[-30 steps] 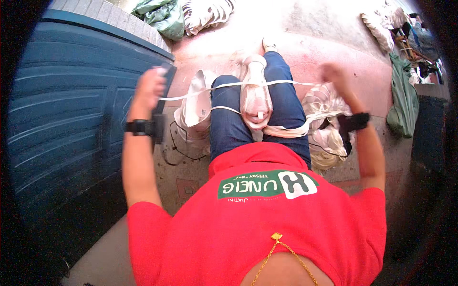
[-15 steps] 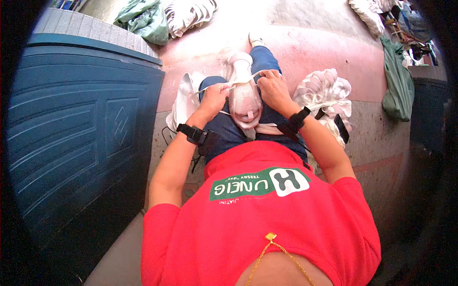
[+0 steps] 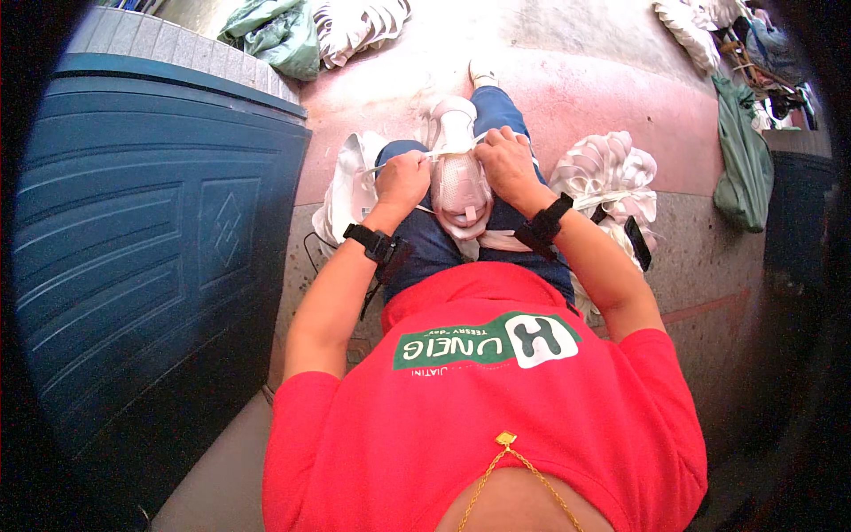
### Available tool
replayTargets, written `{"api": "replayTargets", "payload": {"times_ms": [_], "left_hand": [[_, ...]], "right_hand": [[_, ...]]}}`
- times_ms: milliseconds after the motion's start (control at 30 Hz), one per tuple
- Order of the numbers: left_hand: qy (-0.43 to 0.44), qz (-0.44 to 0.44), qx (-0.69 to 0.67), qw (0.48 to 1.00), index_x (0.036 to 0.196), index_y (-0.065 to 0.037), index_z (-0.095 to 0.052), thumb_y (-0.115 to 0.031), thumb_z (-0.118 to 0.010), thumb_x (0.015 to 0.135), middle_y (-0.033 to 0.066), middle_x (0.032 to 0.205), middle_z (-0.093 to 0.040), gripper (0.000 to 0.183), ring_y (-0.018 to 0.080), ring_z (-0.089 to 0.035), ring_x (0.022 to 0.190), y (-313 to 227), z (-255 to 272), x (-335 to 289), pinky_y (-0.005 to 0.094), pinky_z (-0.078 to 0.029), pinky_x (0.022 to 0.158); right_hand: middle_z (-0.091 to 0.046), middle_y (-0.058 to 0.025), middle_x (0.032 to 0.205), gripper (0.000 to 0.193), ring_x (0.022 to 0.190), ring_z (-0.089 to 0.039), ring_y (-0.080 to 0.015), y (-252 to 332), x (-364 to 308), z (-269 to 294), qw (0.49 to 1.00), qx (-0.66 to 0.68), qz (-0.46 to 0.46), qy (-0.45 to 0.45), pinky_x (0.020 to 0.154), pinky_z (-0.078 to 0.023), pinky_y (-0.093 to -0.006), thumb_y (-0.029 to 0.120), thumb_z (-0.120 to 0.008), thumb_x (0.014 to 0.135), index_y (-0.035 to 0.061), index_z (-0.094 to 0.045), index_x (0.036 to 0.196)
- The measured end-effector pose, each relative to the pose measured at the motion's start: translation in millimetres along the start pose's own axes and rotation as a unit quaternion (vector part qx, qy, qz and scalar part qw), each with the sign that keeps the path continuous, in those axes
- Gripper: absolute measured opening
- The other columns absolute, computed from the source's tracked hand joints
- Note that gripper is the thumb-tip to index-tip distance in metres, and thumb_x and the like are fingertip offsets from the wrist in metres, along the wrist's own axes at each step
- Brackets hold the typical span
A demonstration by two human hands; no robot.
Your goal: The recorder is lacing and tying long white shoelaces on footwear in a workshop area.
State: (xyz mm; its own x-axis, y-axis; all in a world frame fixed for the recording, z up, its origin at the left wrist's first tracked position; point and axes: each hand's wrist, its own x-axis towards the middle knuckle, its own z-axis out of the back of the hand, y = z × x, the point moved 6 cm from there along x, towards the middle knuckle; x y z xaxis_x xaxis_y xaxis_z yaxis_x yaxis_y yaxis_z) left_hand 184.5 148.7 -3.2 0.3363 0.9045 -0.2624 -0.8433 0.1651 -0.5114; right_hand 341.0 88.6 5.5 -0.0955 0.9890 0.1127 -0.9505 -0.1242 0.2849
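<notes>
Pale pink lace-up sports shoe [image 3: 461,186] rests sole-down on the lap of the blue jeans [image 3: 425,248]. Left hand [image 3: 403,177] is closed on the white lace [image 3: 383,166] at the shoe's left side; right hand [image 3: 507,161] is curled over the upper, its grip on the lace hidden from me.

Risk, as I judge it: uneven pull could slip the lace or tip the shoe off the thigh toward the heap of white shoes [image 3: 607,173].

A second ago both arms were spread wide with the lace stretched; now both hands sit at the shoe.
</notes>
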Motion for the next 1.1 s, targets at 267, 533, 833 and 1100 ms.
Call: {"api": "replayTargets", "payload": {"times_ms": [267,533,833,1100], "left_hand": [[-0.025,-0.066,0.044,0.997,0.072,-0.005,-0.060,-0.025,-0.047,0.079,0.0177,0.073,-0.060,0.025,0.0347,-0.059,0.073,-11,-1,4,0.0459,-0.045,0.064],[-0.078,-0.164,0.163,0.970,0.068,-0.008,-0.059,-0.027,-0.053,0.075,0.0128,0.073,-0.060,0.022,0.0282,-0.056,0.075,-33,0,0,0.0418,-0.036,0.061],[-0.114,-0.169,0.245,0.948,0.081,-0.007,-0.058,-0.026,-0.055,0.075,0.0083,0.079,-0.058,0.020,0.0249,-0.049,0.084,-48,1,-34,0.0410,-0.036,0.068],[-0.031,-0.242,0.113,0.963,0.091,-0.003,-0.057,-0.011,-0.047,0.076,0.0121,0.089,-0.059,0.020,0.0314,-0.051,0.088,-14,-17,-14,0.0382,-0.046,0.073]], "right_hand": [[-0.054,-0.0064,0.080,0.014,0.085,-0.050,-0.0239,-13,-6,1,0.988,0.050,-0.117,-0.090,0.073,-0.037,-0.0384,0.022,-0.055,0.075,0.0120,-0.064,0.072],[-0.056,-0.0077,0.079,0.020,0.084,-0.050,-0.0233,-5,-8,1,0.995,-0.020,-0.092,-0.011,0.069,-0.036,-0.0391,0.028,-0.055,0.075,0.0103,-0.063,0.069],[-0.054,-0.0091,0.082,0.020,0.083,-0.050,-0.0233,6,-12,-3,0.995,-0.088,-0.002,0.037,0.064,-0.039,-0.0384,0.022,-0.052,0.073,0.0049,-0.061,0.077],[-0.052,-0.0117,0.082,0.016,0.085,-0.050,-0.0277,-6,-10,-10,0.997,0.067,0.031,0.038,0.069,-0.040,-0.0416,0.016,-0.050,0.071,0.0057,-0.057,0.080]]}}
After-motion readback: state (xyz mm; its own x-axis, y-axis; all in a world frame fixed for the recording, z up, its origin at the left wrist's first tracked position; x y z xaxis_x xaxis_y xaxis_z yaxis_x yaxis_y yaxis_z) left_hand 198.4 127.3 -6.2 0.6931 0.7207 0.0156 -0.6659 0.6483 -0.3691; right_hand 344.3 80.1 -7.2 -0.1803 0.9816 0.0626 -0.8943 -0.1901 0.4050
